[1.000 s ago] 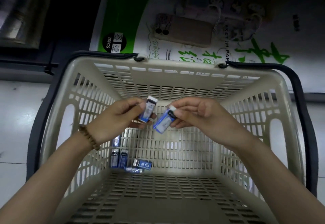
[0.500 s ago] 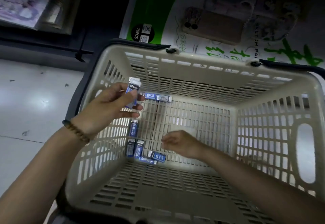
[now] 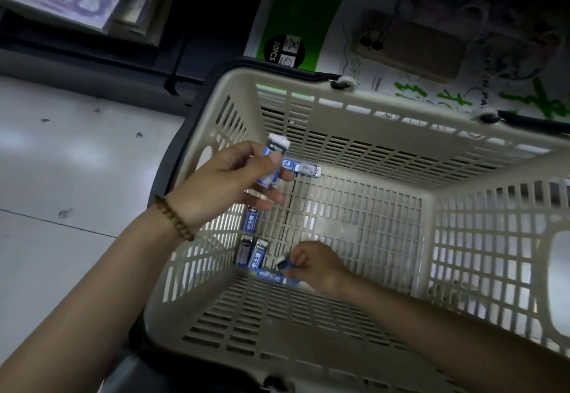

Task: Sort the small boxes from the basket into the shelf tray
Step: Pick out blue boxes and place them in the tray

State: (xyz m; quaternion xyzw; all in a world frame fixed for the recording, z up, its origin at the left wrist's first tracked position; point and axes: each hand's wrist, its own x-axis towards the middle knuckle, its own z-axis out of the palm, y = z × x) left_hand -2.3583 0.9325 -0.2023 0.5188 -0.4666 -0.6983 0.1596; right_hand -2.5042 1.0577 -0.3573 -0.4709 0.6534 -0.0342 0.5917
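1. Nearest, the beige slatted basket (image 3: 308,358) sits below me on a pale tiled floor (image 3: 61,161); the tiles are glossy and flecked with dark specks.
2. Low inside, my right hand (image 3: 320,266) reaches the basket's bottom; its fingertips pinch a small box (image 3: 283,263) by one end, just above a flat box (image 3: 273,277) lying on the slats.
3. Just beside these, at the foot of the left wall, a pair of boxes (image 3: 258,256) lies side by side, with a lone box (image 3: 251,219) beyond; each is blue with white print and a pale end.
4. Higher, my left hand (image 3: 228,182), a beaded bracelet (image 3: 174,223) on its wrist, grips a raised box (image 3: 273,161) between thumb and curled fingers, white end up.
5. Farther, a far box (image 3: 305,169) lies along the foot of the far wall.
6. Beyond the rim, a green-and-white carton (image 3: 305,6) stands by dark shelving (image 3: 200,22); the light is dim there.
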